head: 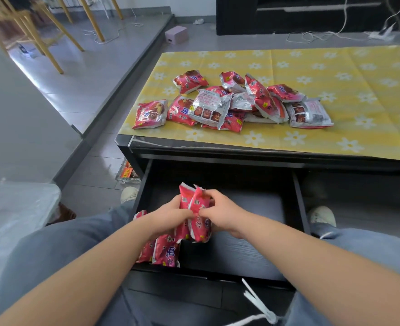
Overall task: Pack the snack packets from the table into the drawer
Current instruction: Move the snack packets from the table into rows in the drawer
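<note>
Several red-and-white snack packets (232, 102) lie in a loose pile on the yellow flowered tablecloth (335, 74). Below the table's front edge a black drawer (253, 245) stands pulled out over my lap. Inside it, at the left, a few packets (164, 251) stand on edge in a row. My left hand (170, 214) and my right hand (222, 212) both grip upright snack packets (195, 201) over the drawer's left half, fingers closed on them from either side. The right part of the drawer floor is bare.
A clear tray with wrapped items (127, 174) sits on the floor left of the drawer. Wooden chair legs (53, 31) stand at the far left, a pink box (175, 34) and cables lie on the floor behind the table. My shoes (322, 216) flank the drawer.
</note>
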`<move>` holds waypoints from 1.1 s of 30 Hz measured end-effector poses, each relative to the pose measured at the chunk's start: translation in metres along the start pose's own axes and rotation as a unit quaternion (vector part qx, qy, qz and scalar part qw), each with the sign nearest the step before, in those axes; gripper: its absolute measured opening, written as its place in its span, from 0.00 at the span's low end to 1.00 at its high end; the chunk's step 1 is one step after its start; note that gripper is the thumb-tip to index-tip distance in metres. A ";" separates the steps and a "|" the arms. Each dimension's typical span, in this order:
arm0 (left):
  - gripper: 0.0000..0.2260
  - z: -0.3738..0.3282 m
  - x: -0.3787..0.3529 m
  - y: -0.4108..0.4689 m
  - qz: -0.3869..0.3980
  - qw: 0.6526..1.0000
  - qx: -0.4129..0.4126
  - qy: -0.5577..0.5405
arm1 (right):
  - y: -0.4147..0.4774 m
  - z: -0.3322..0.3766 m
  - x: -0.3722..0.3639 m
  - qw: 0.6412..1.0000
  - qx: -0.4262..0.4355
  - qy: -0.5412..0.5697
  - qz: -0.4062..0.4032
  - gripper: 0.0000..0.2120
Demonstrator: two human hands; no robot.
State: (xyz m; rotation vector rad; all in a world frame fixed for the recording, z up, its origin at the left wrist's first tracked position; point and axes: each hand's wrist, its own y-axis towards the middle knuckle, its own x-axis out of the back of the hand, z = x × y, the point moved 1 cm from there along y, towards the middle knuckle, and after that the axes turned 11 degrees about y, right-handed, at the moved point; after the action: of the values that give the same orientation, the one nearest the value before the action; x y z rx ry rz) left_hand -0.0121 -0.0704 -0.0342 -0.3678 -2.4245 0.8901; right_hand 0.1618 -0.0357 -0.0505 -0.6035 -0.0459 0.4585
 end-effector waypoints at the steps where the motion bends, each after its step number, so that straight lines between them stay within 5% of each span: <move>1: 0.26 0.008 0.000 -0.001 0.007 1.000 0.023 -0.015 | 0.001 -0.008 -0.005 1.000 -0.016 0.017 0.007 0.27; 6: 0.14 0.038 -0.008 0.009 0.015 0.992 0.094 0.083 | 0.008 -0.045 -0.022 0.997 -0.066 0.035 0.009 0.26; 12: 0.09 0.053 -0.025 0.023 -0.031 0.929 0.026 0.369 | 0.012 -0.075 -0.031 0.995 -0.094 -0.014 0.005 0.26; 18: 0.33 0.054 -0.015 0.027 -0.114 0.732 -0.011 0.672 | 0.022 -0.089 -0.039 0.991 -0.053 -0.125 0.017 0.48; 25: 0.42 0.075 0.014 0.037 0.038 0.792 0.099 0.602 | 0.028 -0.089 -0.052 0.981 -0.062 -0.151 0.100 0.58; 33: 0.43 0.072 0.019 0.041 0.031 0.826 0.082 0.557 | 0.030 -0.082 -0.055 0.966 -0.070 -0.216 0.122 0.55</move>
State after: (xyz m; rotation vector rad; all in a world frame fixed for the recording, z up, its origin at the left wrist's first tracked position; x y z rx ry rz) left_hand -0.0650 -0.0692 -0.1005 -0.6676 -1.2458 0.6143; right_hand 0.1140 -0.0813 -0.1297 -0.6420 -0.4254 0.8260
